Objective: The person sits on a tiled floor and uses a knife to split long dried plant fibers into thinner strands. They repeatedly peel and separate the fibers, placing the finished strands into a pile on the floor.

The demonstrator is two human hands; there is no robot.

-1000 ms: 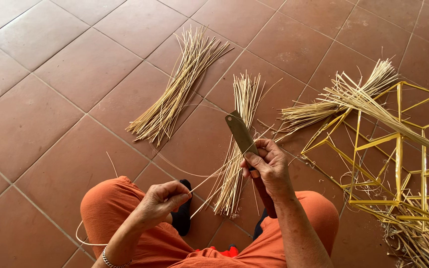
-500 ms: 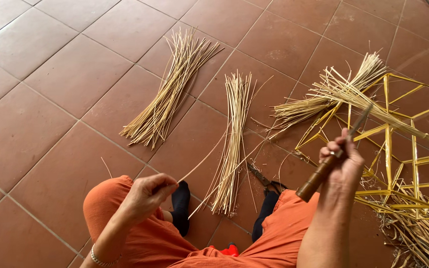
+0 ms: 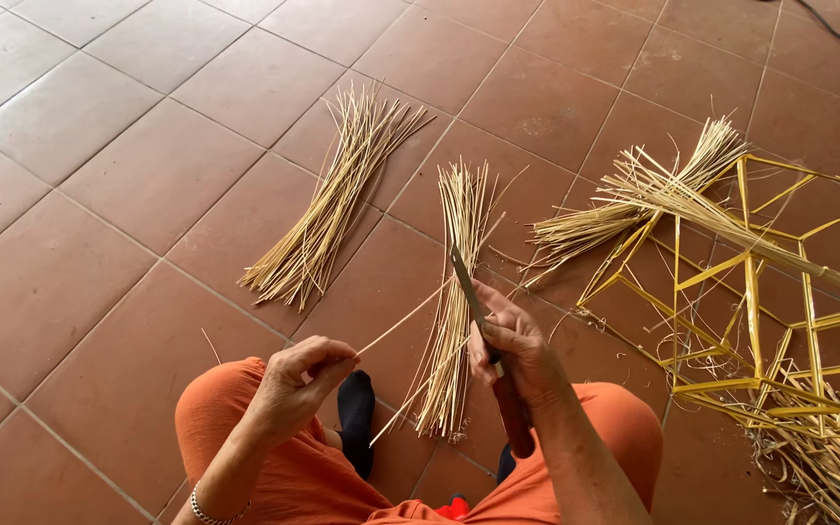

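Observation:
My right hand grips a knife by its dark wooden handle, the blade pointing up and away over a bundle of thin bamboo strips. My left hand pinches the near end of a single thin bamboo strip, which runs up to the right toward the knife blade. Both hands hover above my knees in orange trousers. My feet in black socks rest on the tiles below the bundle.
A second bundle of strips lies to the left on the reddish tiled floor. At the right stands a yellow bamboo frame with another bundle and loose shavings around it.
My right hand swung out to the right with the knife, then came back to the middle, blade against the strip. My left hand stayed pinching the strip.

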